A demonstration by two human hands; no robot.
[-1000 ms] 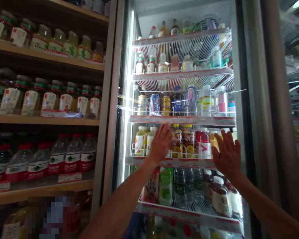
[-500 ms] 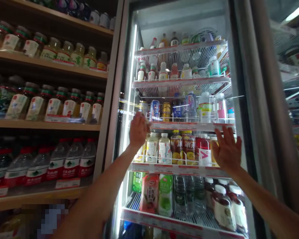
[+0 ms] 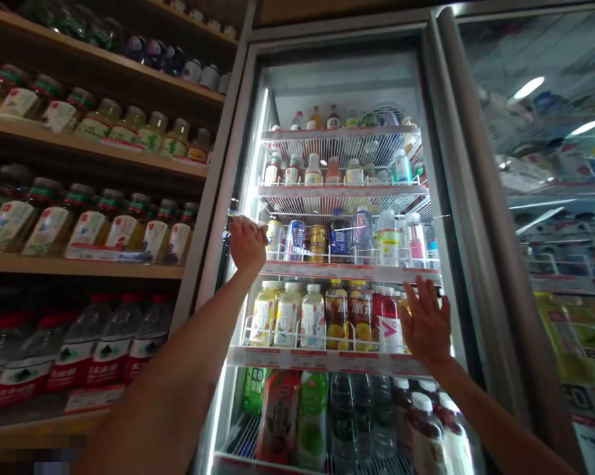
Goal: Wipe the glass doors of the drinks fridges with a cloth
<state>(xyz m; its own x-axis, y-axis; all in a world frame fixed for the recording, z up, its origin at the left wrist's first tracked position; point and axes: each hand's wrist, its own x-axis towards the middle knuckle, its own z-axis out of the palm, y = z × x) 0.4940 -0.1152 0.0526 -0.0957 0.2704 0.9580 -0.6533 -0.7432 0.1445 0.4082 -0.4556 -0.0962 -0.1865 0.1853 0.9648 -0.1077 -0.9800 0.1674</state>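
Observation:
Both my arms reach up in front of a lit drinks fridge with a glass front [image 3: 347, 79]. My left hand [image 3: 248, 242] is at the left edge of the glass, level with the can shelf. Its fingers look bent together and a small pale patch shows at them; I cannot make out what it is. My right hand [image 3: 426, 323] is raised at the right side, palm towards the glass, with its fingers outstretched and nothing in it. Whether it touches the glass is unclear. Behind the hands stand a blue can [image 3: 295, 241], a gold can [image 3: 318, 243] and a red drink bottle [image 3: 387, 320].
To the left, wooden shelves [image 3: 80, 267] carry rows of bottles, with red-capped water bottles [image 3: 109, 349] lower down. A metal door frame [image 3: 480, 198] runs up on the right, beside another glass door [image 3: 564, 171] with drinks behind it.
The view has tilted up and shifted right, so more of the fridge top shows. My left hand has moved left to the edge of the glass. My right hand stays raised with fingers outstretched.

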